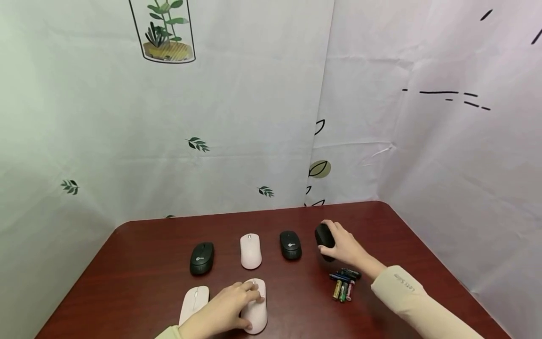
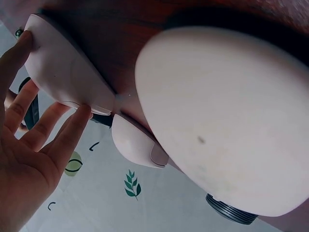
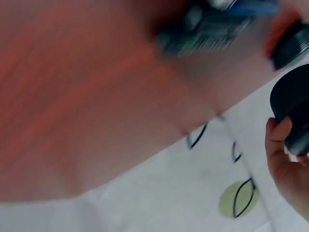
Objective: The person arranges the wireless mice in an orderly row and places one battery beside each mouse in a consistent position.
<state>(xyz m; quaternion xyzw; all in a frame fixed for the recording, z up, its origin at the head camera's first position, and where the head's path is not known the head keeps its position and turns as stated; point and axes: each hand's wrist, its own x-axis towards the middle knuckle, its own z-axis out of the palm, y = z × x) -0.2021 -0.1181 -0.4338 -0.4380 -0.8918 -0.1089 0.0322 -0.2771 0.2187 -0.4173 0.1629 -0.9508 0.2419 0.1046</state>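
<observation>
My right hand (image 1: 345,245) grips a black computer mouse (image 1: 323,240) at the table's far right, thumb on the near side and fingers round the far end. In the right wrist view that mouse (image 3: 295,104) shows against the cloth, tilted; whether it clears the table I cannot tell. My left hand (image 1: 226,308) holds a white mouse (image 1: 259,310) at the front middle. The left wrist view has its thumb and fingertips spread along the edges of this mouse (image 2: 65,65). Several small batteries (image 1: 343,288) lie in a cluster below the right hand.
Another white mouse (image 1: 195,300) lies beside the left forearm, partly covered by it. Farther back on the dark red table (image 1: 139,278) are a black mouse (image 1: 202,258), a white mouse (image 1: 251,251) and a black mouse (image 1: 290,245). Printed cloth (image 1: 254,117) hangs behind.
</observation>
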